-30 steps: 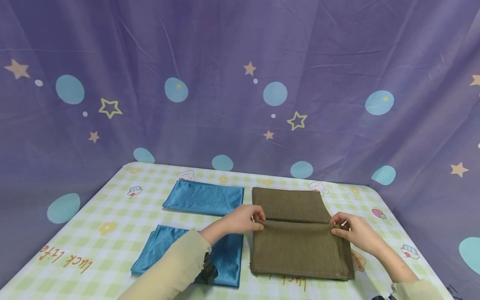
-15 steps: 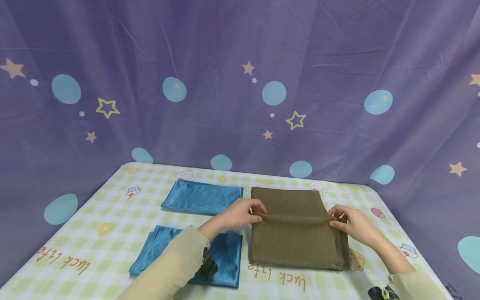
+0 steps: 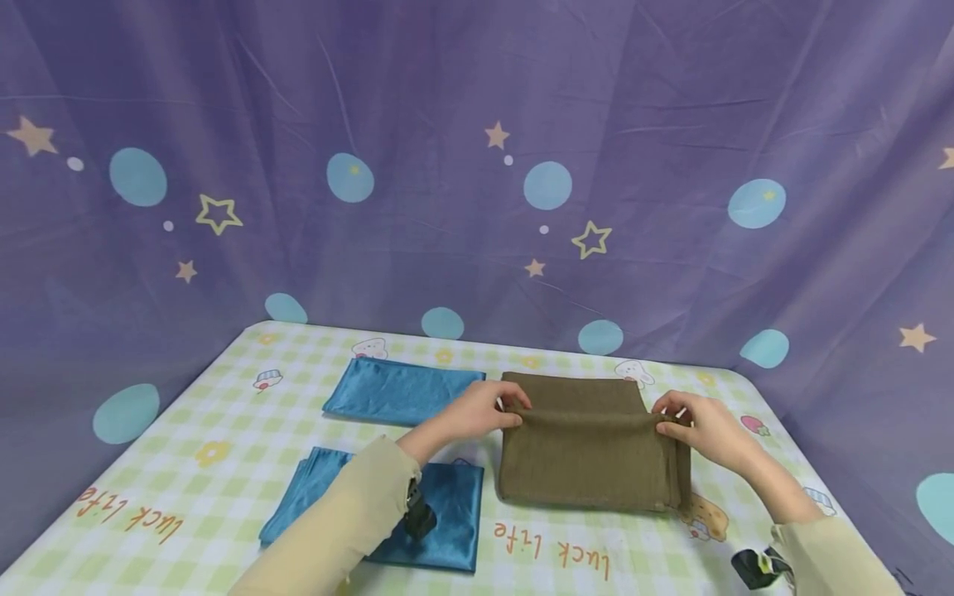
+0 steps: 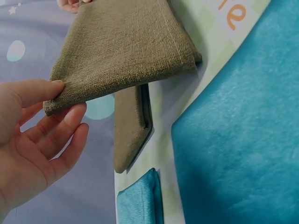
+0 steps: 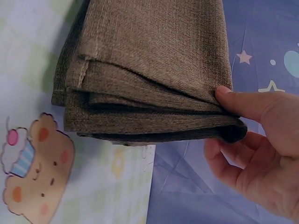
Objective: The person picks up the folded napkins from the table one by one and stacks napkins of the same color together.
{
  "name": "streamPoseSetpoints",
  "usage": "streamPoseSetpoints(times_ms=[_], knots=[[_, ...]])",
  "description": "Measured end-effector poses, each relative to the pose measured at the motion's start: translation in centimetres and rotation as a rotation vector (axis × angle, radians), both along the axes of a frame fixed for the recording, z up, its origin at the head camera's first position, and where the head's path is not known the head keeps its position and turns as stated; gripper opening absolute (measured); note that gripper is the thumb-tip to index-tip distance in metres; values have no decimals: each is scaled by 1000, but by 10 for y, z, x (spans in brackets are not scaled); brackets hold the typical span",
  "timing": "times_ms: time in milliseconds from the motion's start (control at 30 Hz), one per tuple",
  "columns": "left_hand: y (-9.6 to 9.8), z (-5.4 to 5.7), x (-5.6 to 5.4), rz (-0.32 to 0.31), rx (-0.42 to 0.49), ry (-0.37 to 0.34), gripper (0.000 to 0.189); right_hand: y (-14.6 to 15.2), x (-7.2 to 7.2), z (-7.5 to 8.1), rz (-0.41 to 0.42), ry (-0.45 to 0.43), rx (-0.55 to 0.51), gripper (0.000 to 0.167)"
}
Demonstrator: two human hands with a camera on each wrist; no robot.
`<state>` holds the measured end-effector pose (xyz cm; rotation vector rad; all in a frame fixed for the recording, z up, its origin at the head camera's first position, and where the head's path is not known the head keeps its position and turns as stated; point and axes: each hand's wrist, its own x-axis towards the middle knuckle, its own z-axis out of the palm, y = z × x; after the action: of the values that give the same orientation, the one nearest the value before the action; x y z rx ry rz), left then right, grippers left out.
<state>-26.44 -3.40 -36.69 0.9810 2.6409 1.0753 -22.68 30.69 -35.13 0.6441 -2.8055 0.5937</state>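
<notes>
A folded brown cloth point(image 3: 585, 463) hangs between both hands, its far edge raised over a second folded brown cloth point(image 3: 574, 391) that lies behind it. At the far left corner, my left hand point(image 3: 483, 410) pinches the edge; in the left wrist view its thumb is on top and its fingers point(image 4: 65, 126) are beneath. My right hand point(image 3: 704, 430) pinches the far right corner, where the right wrist view shows several stacked layers point(image 5: 149, 112) of fabric. The near part of the held cloth hangs down close over the table.
To the left lie two folded shiny blue cloths, one at the back point(image 3: 402, 391) and one in front point(image 3: 455, 505), partly covered by the left forearm. A checked, cartoon-printed tablecloth point(image 3: 186, 463) covers the table. Behind it hangs a purple curtain point(image 3: 447, 223).
Both hands have moved away from the body with the held brown cloth. It now overlaps more of the brown cloth behind, and more printed lettering shows in front. The blue cloths have stayed put.
</notes>
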Motion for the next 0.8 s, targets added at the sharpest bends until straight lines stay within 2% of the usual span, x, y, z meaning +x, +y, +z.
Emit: streamPoseSetpoints(times_ms=[233, 400, 800], knots=[[1, 6, -5, -2, 32, 48, 18, 0, -7, 8, -16, 1, 21, 13], [2, 9, -8, -1, 35, 35, 18, 0, -10, 12, -22, -11, 35, 12], [1, 17, -15, 45, 43, 41, 18, -2, -21, 24, -25, 16, 56, 11]])
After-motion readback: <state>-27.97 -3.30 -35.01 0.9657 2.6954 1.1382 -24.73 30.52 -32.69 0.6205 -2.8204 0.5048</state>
